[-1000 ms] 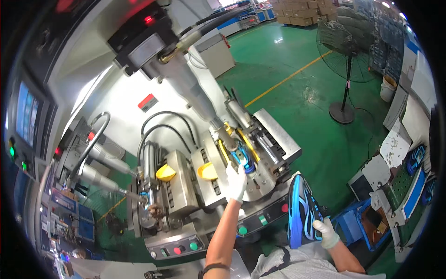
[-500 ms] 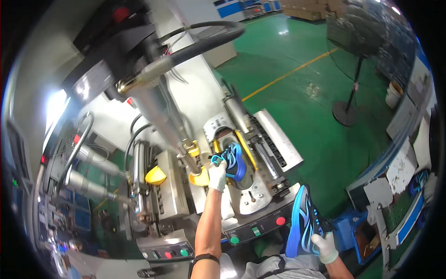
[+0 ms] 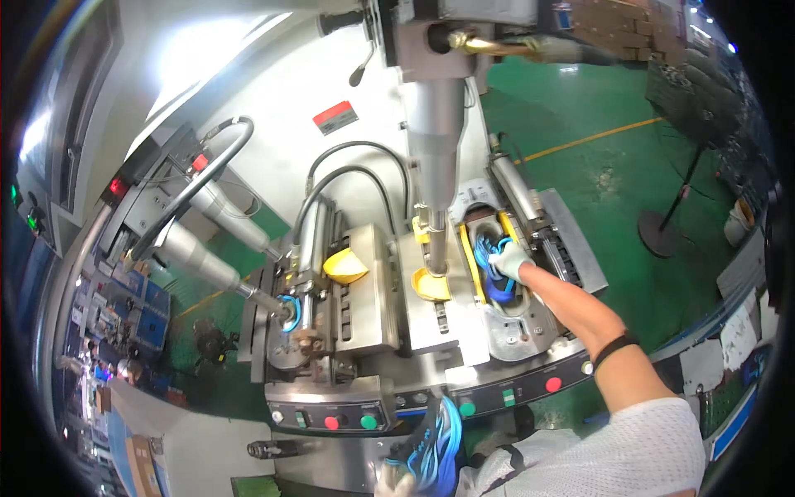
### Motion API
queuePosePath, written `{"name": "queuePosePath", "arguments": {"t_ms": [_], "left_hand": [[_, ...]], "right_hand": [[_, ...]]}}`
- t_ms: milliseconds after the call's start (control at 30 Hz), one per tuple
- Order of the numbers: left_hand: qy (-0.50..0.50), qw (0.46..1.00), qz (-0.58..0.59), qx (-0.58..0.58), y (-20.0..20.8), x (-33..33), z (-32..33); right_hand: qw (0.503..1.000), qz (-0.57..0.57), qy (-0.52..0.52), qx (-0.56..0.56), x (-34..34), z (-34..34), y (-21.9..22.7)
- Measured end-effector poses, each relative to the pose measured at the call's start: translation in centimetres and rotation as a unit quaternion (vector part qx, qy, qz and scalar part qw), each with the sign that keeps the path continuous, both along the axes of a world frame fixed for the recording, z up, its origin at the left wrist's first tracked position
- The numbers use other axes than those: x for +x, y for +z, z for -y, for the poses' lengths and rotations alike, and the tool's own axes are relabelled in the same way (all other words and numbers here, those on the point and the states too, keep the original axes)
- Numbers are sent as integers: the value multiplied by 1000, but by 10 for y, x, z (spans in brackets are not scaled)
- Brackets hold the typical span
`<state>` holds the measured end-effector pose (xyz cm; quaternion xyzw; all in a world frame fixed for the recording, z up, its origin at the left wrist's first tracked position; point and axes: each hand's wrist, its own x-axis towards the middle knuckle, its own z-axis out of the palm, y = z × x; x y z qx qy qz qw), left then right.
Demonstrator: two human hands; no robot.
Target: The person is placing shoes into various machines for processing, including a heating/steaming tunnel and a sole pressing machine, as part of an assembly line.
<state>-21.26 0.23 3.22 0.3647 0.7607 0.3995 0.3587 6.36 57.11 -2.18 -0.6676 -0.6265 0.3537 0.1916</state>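
Workstation seen from above, both hands gloved. The right-hand station leaves little room: two yellow strips (image 3: 475, 269) flank the seated shoe (image 3: 500, 290) on its left and right, and a metal plate (image 3: 522, 335) borders its near end. Farther left, a thick metal cylinder (image 3: 439, 141) stands above a yellow cup (image 3: 431, 286); to the far right, beyond a metal bar (image 3: 584, 248), stretches the green floor (image 3: 596, 174). The right hand (image 3: 510, 262), reaching in from the near right, rests with bent fingers on the upper of the seated shoe; whether it grips cannot be told. On the near side of the control panel (image 3: 530, 391), the left hand (image 3: 394, 482) has its fingers closed on the held shoe (image 3: 439, 447). The long axes of both shoes run roughly near to far; which end is the toe is unclear in either. The held shoe shows a black and light-blue upper with a deeper blue sole edge toward the right; the seated shoe shows light-blue cords and a blue near end.
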Motion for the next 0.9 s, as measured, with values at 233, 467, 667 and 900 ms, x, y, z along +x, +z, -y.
{"name": "queuePosePath", "arguments": {"t_ms": [233,467,667,900], "left_hand": [[204,972,-97,-60,-84,12,129],[280,959,-35,-22,-218,9,103],[306,946,-4,-107,-189,-1,109],[82,986,133,-66,-212,-92,208]], "right_hand": [[984,122,7,130,-28,-14,-51],[965,52,98,236,37,-37,-67],[898,-19,300,322,-87,317,-14],[937,-5,341,75,-110,372,-79]]}}
